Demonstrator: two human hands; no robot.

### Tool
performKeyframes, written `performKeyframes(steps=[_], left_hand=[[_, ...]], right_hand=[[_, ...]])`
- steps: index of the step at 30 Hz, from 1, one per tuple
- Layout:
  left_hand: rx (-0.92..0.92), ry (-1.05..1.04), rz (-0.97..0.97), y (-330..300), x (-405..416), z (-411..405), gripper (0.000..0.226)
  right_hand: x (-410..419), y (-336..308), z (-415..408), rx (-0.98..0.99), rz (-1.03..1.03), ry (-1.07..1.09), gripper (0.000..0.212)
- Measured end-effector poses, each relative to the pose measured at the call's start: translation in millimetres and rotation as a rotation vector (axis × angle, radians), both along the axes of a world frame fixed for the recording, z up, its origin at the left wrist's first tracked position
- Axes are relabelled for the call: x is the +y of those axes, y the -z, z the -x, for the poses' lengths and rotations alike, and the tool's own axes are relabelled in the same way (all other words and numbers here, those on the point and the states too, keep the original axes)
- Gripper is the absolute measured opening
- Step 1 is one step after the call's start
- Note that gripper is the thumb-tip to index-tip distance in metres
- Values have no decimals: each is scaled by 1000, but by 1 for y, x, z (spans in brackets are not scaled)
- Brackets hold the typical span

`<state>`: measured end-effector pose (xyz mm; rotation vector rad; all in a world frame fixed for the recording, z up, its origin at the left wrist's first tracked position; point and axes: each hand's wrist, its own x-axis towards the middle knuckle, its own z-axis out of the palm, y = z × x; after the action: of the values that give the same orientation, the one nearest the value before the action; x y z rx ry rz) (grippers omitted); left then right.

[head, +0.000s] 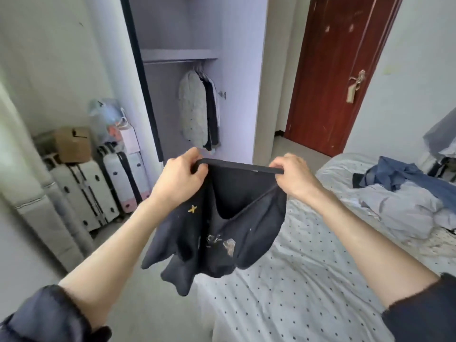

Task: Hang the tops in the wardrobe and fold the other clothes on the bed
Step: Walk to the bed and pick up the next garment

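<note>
- a person stands between a bed [308, 280] and an open wardrobe [187, 77], both bare forearms stretched forward.
- the left hand [177, 177] and right hand [294, 177] each have curled fingers pinching one end of the stretched band of a dark garment [222, 233], held up in the air over the near edge of the bed.
- the garment hangs slack below the band, with a small yellow star and a pale print; it looks like a top held by its hem or collar, though which one cannot be told.
- done so far, judging by the scene: several hung clothes [199, 109], grey and dark, are already on the wardrobe rail.
- left to do: this dark garment is neither on a hanger nor folded, and no hanger is visible in either hand.
- also left: a heap of unfolded clothes [404, 193], blue and pale grey, lies rumpled on the far side of the bed, well apart from the hands.
- the task seems partway through, with more sorting ahead.
</note>
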<state>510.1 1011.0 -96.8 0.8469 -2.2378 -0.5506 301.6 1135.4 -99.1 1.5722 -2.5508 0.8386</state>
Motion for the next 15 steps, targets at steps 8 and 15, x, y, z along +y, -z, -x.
performKeyframes(steps=[8,15], left_hand=[[-208,-134,7,5,-135,-56,10],[-355,-181,-99,39,-242,-51,6]], right_hand=[[-147,17,-6,-134,13,-65,30],[-280,26,12,-170,-28,-164,26]])
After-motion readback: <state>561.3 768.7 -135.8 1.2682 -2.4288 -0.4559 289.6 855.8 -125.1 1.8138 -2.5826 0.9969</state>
